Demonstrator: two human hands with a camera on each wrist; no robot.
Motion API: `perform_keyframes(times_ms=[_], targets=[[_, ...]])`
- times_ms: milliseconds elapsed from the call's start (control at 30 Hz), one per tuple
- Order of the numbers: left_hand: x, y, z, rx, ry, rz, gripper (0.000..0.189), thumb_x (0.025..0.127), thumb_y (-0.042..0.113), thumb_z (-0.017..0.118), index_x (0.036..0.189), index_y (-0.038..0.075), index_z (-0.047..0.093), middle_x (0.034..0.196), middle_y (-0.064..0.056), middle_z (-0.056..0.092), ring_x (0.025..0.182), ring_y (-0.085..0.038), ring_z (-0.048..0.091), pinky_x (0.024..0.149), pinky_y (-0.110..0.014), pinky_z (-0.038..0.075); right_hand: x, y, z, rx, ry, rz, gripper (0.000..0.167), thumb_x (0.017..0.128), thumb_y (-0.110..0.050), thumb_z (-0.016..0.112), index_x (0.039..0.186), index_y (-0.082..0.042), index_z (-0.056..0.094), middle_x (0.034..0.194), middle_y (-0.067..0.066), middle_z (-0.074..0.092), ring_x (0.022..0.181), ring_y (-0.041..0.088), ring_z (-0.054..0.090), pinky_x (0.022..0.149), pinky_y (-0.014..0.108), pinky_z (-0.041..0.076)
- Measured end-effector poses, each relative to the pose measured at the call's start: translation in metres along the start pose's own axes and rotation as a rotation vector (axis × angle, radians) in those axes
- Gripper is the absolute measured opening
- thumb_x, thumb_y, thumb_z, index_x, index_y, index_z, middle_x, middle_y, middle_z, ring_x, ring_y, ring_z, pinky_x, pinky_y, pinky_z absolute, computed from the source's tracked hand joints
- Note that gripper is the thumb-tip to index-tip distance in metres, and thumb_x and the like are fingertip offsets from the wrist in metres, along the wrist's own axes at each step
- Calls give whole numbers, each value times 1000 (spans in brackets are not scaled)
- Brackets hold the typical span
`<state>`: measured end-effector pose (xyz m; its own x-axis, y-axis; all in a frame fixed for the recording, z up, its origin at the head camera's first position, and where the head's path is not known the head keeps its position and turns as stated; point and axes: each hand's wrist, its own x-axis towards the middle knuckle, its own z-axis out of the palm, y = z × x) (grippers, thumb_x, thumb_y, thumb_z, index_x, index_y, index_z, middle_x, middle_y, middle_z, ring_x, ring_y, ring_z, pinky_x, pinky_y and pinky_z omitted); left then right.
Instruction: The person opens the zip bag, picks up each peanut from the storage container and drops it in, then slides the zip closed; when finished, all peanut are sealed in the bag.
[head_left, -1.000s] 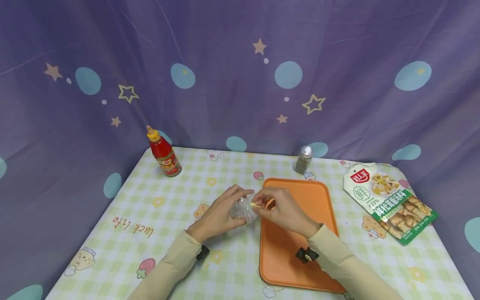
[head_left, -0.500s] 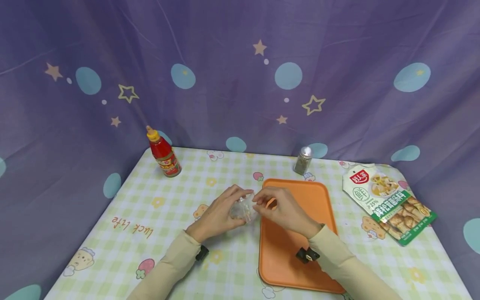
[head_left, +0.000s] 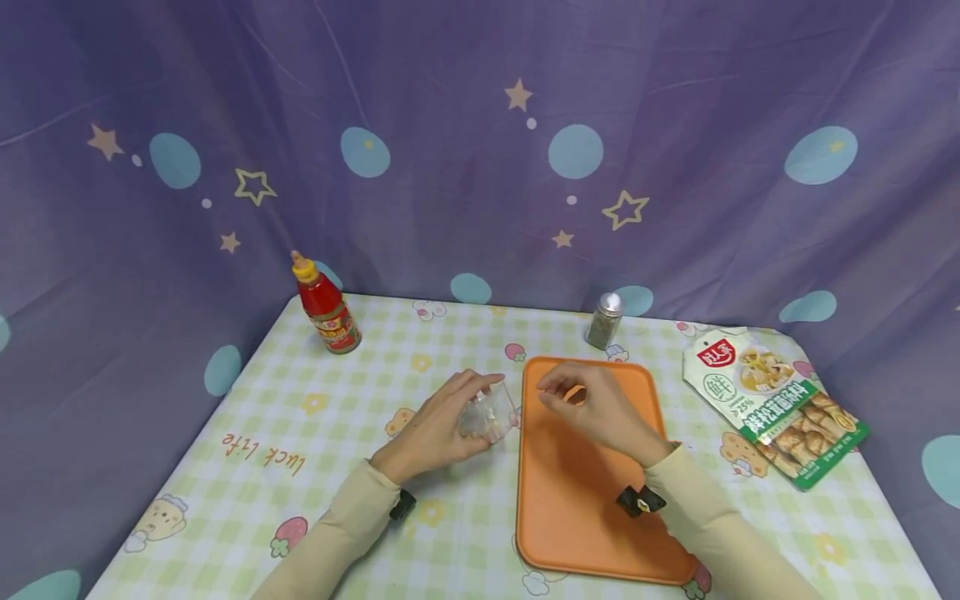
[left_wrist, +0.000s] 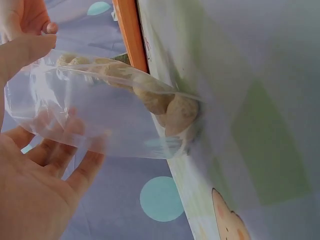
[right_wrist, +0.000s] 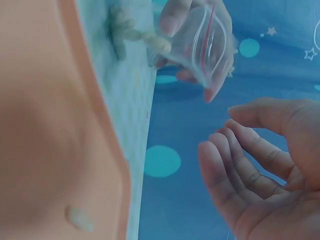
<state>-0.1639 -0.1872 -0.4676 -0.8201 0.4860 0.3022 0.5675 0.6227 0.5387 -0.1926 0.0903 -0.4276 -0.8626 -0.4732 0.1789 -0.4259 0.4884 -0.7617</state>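
Observation:
My left hand (head_left: 435, 429) holds a clear zip bag (head_left: 487, 417) by its sides, thumb and fingers spread around the mouth, which faces the right hand. In the left wrist view, several tan pieces that look like peanuts in their shells (left_wrist: 181, 112) lie along the bag's lower part. Over the orange tray (head_left: 558, 500), my right hand (head_left: 603, 412) hovers with fingers loosely bent and nothing between thumb and fingertips. One similar pale peanut (right_wrist: 80, 218) rests on the tray in the right wrist view; I cannot make it out in the head view.
A red sauce bottle (head_left: 330, 312) with a yellow cap stands at the back left. Behind the tray is a glass shaker (head_left: 604, 322) with a metal top. A green-and-white mushroom seasoning packet (head_left: 776, 408) lies to the right. A purple curtain (head_left: 450, 150) hangs behind the table.
One second ago my right hand pinched a small pale piece at the bag's mouth. That piece no longer shows between the fingers, and the hand has moved right over the tray.

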Motion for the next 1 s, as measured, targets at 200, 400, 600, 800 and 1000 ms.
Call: perform_keyframes(times_ms=[200, 400, 600, 800, 1000], targets=[[0, 0, 0, 9, 1, 3, 89, 79, 19, 86, 158, 21, 44, 126, 0, 61, 106, -8, 51, 88, -32, 53, -3, 11, -6, 13, 14, 31, 6, 97, -21, 75, 101, -26, 76, 94, -8, 74, 86, 11, 68, 71, 32, 60], [1, 1, -1, 18, 2, -6, 90, 80, 20, 87, 159, 22, 42, 125, 1, 58, 110, -8, 51, 91, -32, 53, -5, 23, -11, 43, 13, 25, 7, 97, -17, 75, 103, -19, 76, 95, 0, 75, 79, 20, 71, 66, 30, 61], [2, 3, -3, 20, 19, 6, 89, 80, 23, 88, 157, 21, 44, 124, -3, 59, 110, -10, 51, 92, -33, 54, -4, 37, -15, -30, 27, 5, 9, 95, -13, 76, 104, -13, 77, 93, 2, 77, 78, 17, 73, 72, 30, 62], [2, 3, -5, 9, 6, 0, 89, 83, 31, 88, 158, 25, 42, 124, -1, 58, 109, -8, 49, 92, -31, 53, -4, 56, -14, -109, 50, -41, 8, 93, -8, 77, 100, -7, 79, 93, 2, 78, 84, 13, 71, 76, 32, 61], [2, 4, -5, 2, 0, 2, 88, 84, 37, 86, 158, 28, 41, 122, -4, 58, 110, -8, 49, 93, -32, 53, -5, 69, -12, -111, 34, 11, 9, 92, -7, 77, 100, -5, 78, 90, 3, 77, 81, 14, 71, 74, 27, 59]])
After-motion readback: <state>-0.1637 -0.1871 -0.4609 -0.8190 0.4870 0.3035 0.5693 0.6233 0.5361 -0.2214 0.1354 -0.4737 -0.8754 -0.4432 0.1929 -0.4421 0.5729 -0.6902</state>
